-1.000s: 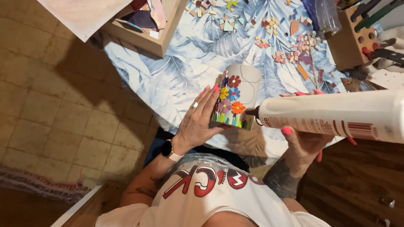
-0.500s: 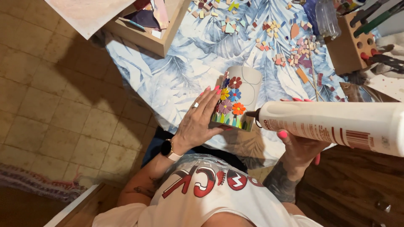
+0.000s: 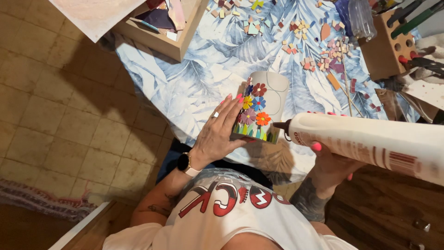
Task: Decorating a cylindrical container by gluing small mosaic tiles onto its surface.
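Observation:
A grey cylindrical pot lies on its side near the table's front edge, its side covered with small coloured mosaic flowers and a band of green tiles at its base. My left hand rests flat against the pot's left side and steadies it. My right hand grips a large white glue bottle, held almost level, its dark nozzle right beside the orange flower at the pot's base.
A leaf-patterned blue cloth covers the table. Several loose mosaic tiles lie scattered at the back. A wooden tray stands at the back left, a wooden tool block with pliers at the back right. Tiled floor lies left.
The glue bottle has dropped slightly and tilted, its far end lower in view. The nozzle stays by the orange flower. My left hand and the pot have not moved.

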